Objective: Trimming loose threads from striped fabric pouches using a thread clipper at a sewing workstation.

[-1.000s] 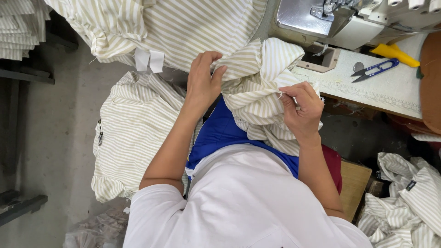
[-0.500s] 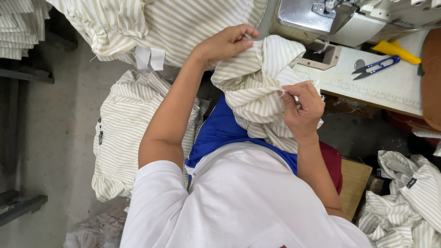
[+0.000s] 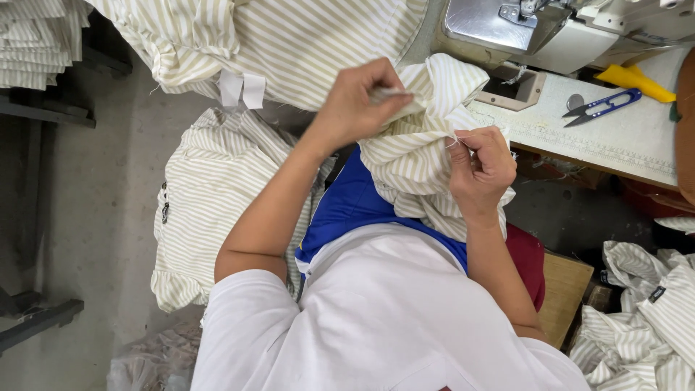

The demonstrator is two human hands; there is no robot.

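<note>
A beige-and-white striped garment is bunched in front of me, its top resting against the sewing table's edge. My left hand is raised and pinches a fold of this cloth near its upper edge. My right hand grips the garment's right side with fingers curled over a seam, where loose threads show. Below the cloth lie blue fabric and my white shirt.
A sewing machine stands on the white table, with blue thread snips and a yellow item beside it. More striped garments lie at the top, left and bottom right. Folded stacks sit top left.
My left hand rose from the cloth's left side up to its top edge and now pinches a fold there. My right hand stayed gripping the right side.
</note>
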